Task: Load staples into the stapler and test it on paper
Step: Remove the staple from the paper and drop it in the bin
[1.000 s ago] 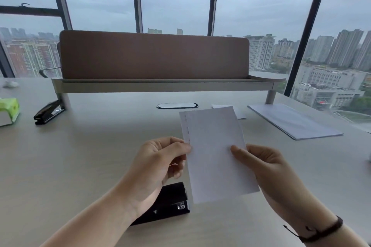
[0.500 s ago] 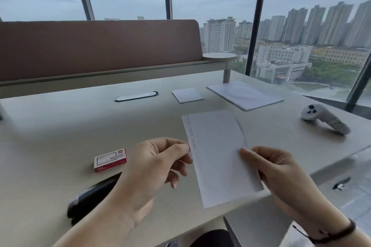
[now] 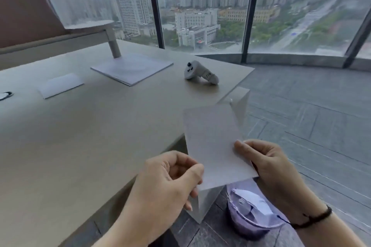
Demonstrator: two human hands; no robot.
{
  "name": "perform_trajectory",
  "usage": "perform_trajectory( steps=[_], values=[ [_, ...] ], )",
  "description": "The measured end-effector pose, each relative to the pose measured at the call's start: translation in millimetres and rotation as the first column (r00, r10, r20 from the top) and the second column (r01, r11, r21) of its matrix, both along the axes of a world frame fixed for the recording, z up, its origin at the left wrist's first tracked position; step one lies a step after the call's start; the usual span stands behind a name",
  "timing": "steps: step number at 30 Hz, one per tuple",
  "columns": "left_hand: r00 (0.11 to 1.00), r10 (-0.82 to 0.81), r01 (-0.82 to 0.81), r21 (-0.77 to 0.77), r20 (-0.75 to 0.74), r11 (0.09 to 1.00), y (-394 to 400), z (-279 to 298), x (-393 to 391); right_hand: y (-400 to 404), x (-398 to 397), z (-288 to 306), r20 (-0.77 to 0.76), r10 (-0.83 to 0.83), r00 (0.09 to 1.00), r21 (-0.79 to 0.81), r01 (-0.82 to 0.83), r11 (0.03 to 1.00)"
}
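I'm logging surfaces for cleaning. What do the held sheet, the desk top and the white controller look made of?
Held sheet: thin matte white paper, flexing slightly between both hands.
Desk top: pale beige laminate or veneer, apparently; smooth, faint grain, soft sheen.
White controller: moulded plastic, likely; matte light shell, dark buttons.

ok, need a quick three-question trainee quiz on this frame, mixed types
1. True or false: both hands, left and right, hold the paper.
2. What sits on the floor below the paper? A) stapler B) bin with crumpled paper C) chair
3. Fill in: the grey controller lies on the ____, near its far corner.

Key: 1 true; 2 B; 3 desk
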State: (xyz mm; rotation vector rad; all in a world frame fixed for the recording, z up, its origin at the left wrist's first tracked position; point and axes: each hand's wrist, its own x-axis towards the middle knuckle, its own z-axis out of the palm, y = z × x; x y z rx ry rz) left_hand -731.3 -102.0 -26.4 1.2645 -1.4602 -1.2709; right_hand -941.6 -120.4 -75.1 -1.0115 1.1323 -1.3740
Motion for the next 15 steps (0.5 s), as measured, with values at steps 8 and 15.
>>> perform_trajectory(
  steps=[8,15],
  values=[
    [0.983,-0.155,0.108,0.362,0.102,0.926,-51,-93,-111,14,-98,-78,0.097,-0.246,0.964,0.263,0.213,0.941],
    [0.964,-0.239,0.143,0.526,0.119,0.839,-94,-190,-177,5,-141,-194,-0.089,-0.389,0.917,0.427,0.388,0.816]
  ],
)
